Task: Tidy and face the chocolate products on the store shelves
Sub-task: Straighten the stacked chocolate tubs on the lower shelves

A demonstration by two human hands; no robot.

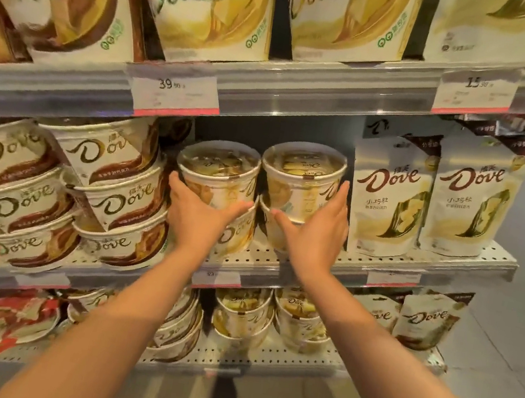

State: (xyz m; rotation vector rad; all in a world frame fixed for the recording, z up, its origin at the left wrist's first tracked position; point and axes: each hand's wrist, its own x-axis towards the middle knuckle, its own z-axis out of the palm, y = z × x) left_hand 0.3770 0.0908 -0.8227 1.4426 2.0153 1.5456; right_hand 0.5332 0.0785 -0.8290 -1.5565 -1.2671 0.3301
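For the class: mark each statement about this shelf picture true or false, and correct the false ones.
1. The left hand holds the upper tub of the left stack. True.
2. The right hand rests on a standing pouch. False: its grip is on the upper tub of the right stack; the pouches stand to the right of it.
3. Each of the two tubs sits on another tub. True.
4. The price tag on the shelf edge above reads 15. False: it reads 39; the tag further right shows 15.
5. The tubs in hand have solid brown lids. False: the lids are clear and wrapped pieces show through.
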